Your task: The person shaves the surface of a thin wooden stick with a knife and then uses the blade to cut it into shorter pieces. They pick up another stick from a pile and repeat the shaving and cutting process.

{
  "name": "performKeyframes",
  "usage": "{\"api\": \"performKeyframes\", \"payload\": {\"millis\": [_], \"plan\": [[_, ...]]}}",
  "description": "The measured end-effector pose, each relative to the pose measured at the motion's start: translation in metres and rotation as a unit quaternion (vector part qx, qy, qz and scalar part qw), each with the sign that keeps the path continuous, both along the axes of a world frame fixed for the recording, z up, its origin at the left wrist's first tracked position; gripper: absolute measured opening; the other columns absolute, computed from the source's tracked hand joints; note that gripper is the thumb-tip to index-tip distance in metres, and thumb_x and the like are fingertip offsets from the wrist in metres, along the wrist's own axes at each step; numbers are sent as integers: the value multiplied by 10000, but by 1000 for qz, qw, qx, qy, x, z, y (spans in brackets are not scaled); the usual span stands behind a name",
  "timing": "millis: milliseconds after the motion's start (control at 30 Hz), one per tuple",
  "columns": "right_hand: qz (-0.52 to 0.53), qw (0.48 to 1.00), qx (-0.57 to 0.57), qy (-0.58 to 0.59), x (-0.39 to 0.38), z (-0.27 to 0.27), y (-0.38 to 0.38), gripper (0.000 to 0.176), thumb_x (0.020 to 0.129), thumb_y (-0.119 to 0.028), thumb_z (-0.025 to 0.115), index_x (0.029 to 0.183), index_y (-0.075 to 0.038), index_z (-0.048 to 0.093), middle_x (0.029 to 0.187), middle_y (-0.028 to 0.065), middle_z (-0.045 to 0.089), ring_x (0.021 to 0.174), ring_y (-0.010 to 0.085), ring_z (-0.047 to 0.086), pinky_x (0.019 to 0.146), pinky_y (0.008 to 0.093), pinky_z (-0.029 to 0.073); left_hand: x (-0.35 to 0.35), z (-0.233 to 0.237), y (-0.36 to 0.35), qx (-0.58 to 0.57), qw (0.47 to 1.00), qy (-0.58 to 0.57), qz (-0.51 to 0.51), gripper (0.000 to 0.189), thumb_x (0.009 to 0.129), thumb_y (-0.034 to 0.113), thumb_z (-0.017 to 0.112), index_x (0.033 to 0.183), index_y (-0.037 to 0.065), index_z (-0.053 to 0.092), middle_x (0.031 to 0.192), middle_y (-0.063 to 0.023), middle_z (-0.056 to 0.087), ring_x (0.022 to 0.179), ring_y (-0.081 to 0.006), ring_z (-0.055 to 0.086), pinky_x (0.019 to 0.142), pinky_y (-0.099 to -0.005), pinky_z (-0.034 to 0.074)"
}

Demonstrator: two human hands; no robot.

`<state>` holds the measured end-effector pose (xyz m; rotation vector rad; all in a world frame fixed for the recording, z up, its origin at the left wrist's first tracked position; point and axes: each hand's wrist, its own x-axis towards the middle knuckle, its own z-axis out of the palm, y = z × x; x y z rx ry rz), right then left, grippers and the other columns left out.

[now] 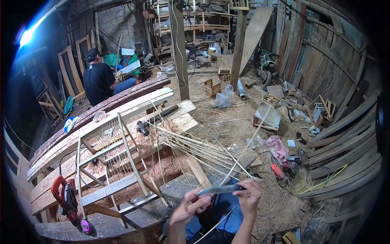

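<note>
My right hand (250,196) is closed around the dark handle of a knife (221,189), its broad grey blade pointing left across my lap. My left hand (191,207) is curled closed at the blade's far end; what its fingers hold is hidden. A thin, pale wooden strip (248,148), blurred along its length, slants up and right from behind the blade. Another strip (215,225) lies across my lap, below the blade. Many more thin strips (195,144) are piled on the bench just beyond my hands.
A slatted wooden frame (113,162) stands on the planks at left, beside a red power tool (65,197) and a purple tape measure (86,226). A hammer (143,128) lies farther back. A red grinder (279,171) rests on the shavings-covered floor. A co-worker (97,79) sits beyond the planks.
</note>
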<state>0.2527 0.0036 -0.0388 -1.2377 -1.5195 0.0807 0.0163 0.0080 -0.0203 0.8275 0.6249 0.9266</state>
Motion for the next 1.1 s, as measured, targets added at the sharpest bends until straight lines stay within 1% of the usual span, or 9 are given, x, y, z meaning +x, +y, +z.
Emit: {"api": "performKeyframes", "payload": {"millis": [133, 400, 467, 600, 700, 767, 900, 1033, 1100], "plan": [[-137, 990, 29, 33, 22, -15, 2, 375, 723, -390, 841, 838, -59, 708, 808, 28, 648, 809, 241, 564, 823, 395, 389, -12, 6, 3, -28, 1000, -4, 2, 145, 989, 153, 667, 1004, 15, 622, 767, 2, 522, 639, -48, 395, 516, -209, 272], [-112, 993, 24, 33, 16, -8, 0, 414, 736, -425, 833, 853, -49, 707, 824, 41, 649, 812, 248, 566, 827, 397, 386, -10, 8, 3, -20, 999, 42, 15, 112, 992, 110, 643, 946, 26, 586, 754, -26, 524, 632, -70, 421, 506, -221, 271], [-91, 995, 10, 38, 10, 0, -2, 421, 720, -442, 837, 848, -61, 713, 816, 33, 652, 808, 243, 567, 833, 398, 383, -14, 4, 4, 12, 997, 72, 24, 161, 990, 181, 670, 1001, 28, 621, 788, 0, 572, 690, -71, 509, 599, -227, 410], [-79, 996, 30, 22, 4, -5, 2, 417, 706, -444, 845, 861, -75, 727, 814, 25, 656, 808, 236, 571, 836, 396, 383, -12, 8, 1, 4, 999, 47, 22, 179, 988, 184, 672, 1030, 16, 629, 798, -3, 586, 694, -75, 514, 620, -242, 420], [-58, 998, 14, 28, -7, 6, 0, 404, 695, -436, 853, 872, -91, 739, 817, 15, 662, 809, 227, 575, 838, 393, 384, -9, 4, 0, 75, 994, 82, 25, 178, 1002, 165, 649, 1083, 7, 638, 804, -7, 590, 701, -83, 526, 631, -244, 431], [-17, 1000, 14, -1, -14, 13, -2, 388, 685, -422, 860, 882, -106, 751, 820, 5, 669, 811, 217, 580, 833, 390, 382, -9, 5, -1, 99, 991, 81, -30, 168, 1008, 124, 627, 1127, 5, 642, 842, -11, 617, 738, -88, 554, 663, -243, 448], [26, 1000, 9, 1, -33, 20, -1, 390, 692, -438, 849, 861, -98, 758, 797, 11, 666, 798, 216, 558, 804, 380, 394, 0, -1, -4, 108, 989, 100, -19, 166, 994, 133, 643, 1096, 3, 660, 952, -38, 688, 758, -89, 551, 690, -242, 455], [37, 999, 10, -31, -41, 24, 0, 395, 682, -446, 847, 859, -103, 762, 793, 6, 668, 797, 223, 562, 799, 377, 396, 2, 1, -5, 102, 990, 92, 22, 164, 1002, 146, 639, 1101, 17, 660, 919, -31, 681, 742, -79, 542, 670, -236, 449], [24, 999, 5, -33, -41, 21, 1, 403, 674, -448, 845, 868, -104, 763, 797, 7, 670, 795, 226, 564, 794, 375, 399, -2, 15, -3, 94, 983, 157, -12, 167, 1013, 156, 629, 1101, 17, 656, 892, -41, 675, 718, -73, 535, 641, -233, 439]]}}
